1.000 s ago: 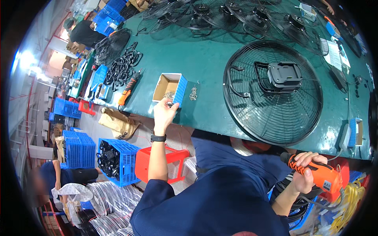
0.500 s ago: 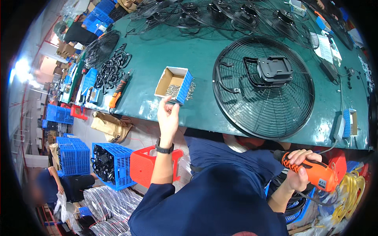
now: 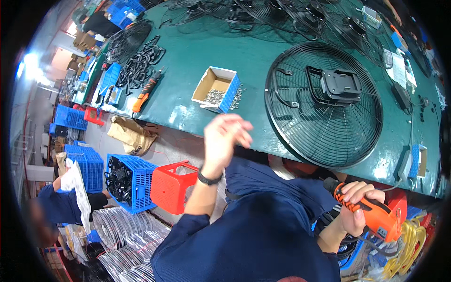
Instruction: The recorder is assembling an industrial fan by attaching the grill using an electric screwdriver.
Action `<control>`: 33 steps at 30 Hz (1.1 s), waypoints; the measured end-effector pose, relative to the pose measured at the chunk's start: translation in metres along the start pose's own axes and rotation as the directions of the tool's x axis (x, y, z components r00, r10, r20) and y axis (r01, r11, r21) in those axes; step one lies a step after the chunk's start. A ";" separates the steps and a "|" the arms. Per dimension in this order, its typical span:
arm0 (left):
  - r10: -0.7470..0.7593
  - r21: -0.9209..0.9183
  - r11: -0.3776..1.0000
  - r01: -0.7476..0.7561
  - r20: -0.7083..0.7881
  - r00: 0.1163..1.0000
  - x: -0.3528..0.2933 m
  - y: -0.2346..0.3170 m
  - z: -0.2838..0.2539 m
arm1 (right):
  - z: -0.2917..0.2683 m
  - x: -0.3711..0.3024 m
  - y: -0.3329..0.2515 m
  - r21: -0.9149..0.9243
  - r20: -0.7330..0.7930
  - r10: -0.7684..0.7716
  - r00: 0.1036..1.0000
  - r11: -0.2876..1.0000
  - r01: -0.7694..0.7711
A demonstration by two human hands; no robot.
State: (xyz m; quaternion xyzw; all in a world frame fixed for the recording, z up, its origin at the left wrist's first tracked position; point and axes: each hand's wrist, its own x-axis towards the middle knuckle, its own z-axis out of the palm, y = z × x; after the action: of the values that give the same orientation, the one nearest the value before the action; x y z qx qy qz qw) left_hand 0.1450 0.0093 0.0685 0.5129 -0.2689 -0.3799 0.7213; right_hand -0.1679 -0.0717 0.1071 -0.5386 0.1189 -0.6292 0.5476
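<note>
My right hand point(image 3: 359, 207) is wrapped round an orange and black power screwdriver point(image 3: 383, 218), held off the table's near edge at the right. Its black tip points up and left. My left hand point(image 3: 228, 134) hovers at the near edge, its fingers stretched toward the right and loosely apart. No object shows in them, though they are slightly blurred. Just beyond it stands an open blue-sided cardboard box point(image 3: 230, 94) with small metal screws point(image 3: 215, 96) inside. More screws lie along its right side. To the right, a round black fan guard point(image 3: 324, 124) bears a black rectangular housing point(image 3: 341, 84) and bent handle.
A second orange power screwdriver point(image 3: 146, 91) lies left on the green table point(image 3: 188, 51), near a heap of black brackets point(image 3: 141, 61). Further fan guards point(image 3: 268, 16) line the far side. A red stool point(image 3: 174, 185) and blue crates point(image 3: 134, 183) stand on the floor; another person is at the left.
My left hand has left the screw box, moving right and toward me, its fingers turning rightward. The right hand keeps its hold on the screwdriver. The whole view has shifted slightly.
</note>
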 end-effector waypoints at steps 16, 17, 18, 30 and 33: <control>-0.093 0.502 0.858 0.106 -0.052 0.994 0.126 0.036 -0.076 | -0.027 -0.010 0.007 0.197 0.066 -0.015 0.998 0.980 0.002; -0.137 0.402 0.903 0.149 -0.058 0.989 0.124 0.034 -0.077 | -0.026 -0.009 0.008 0.199 0.061 -0.011 0.998 0.980 -0.002; -0.182 0.298 0.936 0.189 -0.051 0.982 0.122 0.034 -0.074 | -0.025 -0.008 0.009 0.198 0.051 -0.007 0.999 0.980 -0.003; -0.517 0.257 0.856 0.448 0.453 0.726 0.000 0.025 0.043 | -0.010 0.005 0.012 0.143 0.047 0.033 0.998 0.989 -0.040; -0.500 0.142 0.852 0.504 0.505 0.703 -0.022 -0.011 0.073 | 0.003 0.009 0.003 0.219 0.006 0.008 1.000 0.976 -0.009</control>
State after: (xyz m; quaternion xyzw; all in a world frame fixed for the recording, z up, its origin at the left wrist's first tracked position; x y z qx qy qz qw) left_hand 0.0728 -0.0138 0.0817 0.4406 -0.3039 -0.6875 0.4907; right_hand -0.1621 -0.0787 0.1103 -0.4761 0.0498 -0.6347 0.6066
